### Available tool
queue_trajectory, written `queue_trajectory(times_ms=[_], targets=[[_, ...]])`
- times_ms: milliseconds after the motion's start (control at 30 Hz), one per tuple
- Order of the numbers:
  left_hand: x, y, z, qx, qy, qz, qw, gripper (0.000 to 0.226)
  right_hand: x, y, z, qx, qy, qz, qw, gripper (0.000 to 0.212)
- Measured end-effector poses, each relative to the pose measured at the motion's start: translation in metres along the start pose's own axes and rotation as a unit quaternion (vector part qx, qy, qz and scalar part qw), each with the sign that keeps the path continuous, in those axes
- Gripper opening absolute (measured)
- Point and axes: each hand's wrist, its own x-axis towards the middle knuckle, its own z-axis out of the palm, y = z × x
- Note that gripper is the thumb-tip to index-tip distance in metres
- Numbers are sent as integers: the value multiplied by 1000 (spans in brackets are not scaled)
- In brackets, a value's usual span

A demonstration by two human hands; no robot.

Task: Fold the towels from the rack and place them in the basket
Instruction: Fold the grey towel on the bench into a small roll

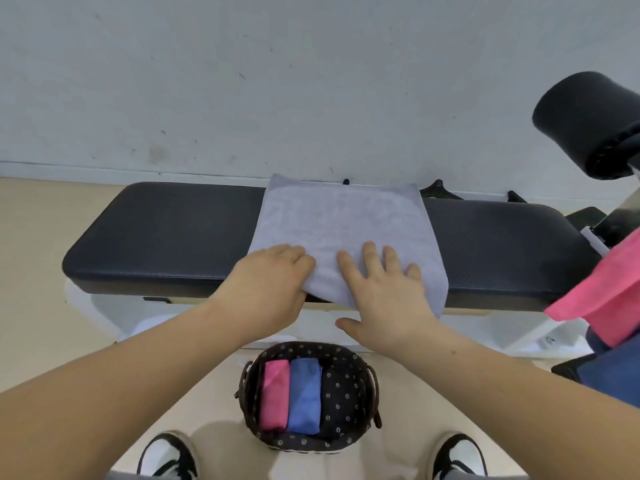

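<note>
A pale lilac-grey towel (341,220) lies spread across the middle of a black padded bench (166,233), its near edge hanging over the front. My left hand (268,282) grips the towel's near left corner, fingers curled on top and the cloth bunched beneath them. My right hand (384,292) lies flat on the near right part of the towel, fingers straight and spread. Below, on the floor between my shoes, stands a dark patterned basket (346,393) holding a folded pink towel (275,393) and a folded blue towel (304,394) side by side.
At the right edge hang a pink towel (602,292) and a dark blue towel (613,375). A black padded roller (585,123) sticks up at the bench's right end. A grey wall runs close behind the bench. The floor is beige.
</note>
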Motion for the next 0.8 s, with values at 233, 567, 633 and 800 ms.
queue_trajectory(times_ms=[233,567,633,800], targets=[[3,-8,-17,40,64,10,997,45,-4,14,-12,116,62,1,991,52],[0,-15,-40,-7,-71,-119,990,31,-20,38,7,66,165,-1,984,72],[-5,-18,-40,-60,-42,-135,988,30,-23,41,10,44,158,22,986,78],[-14,-20,-43,-109,-26,-141,984,28,-36,45,11,55,163,37,984,70]])
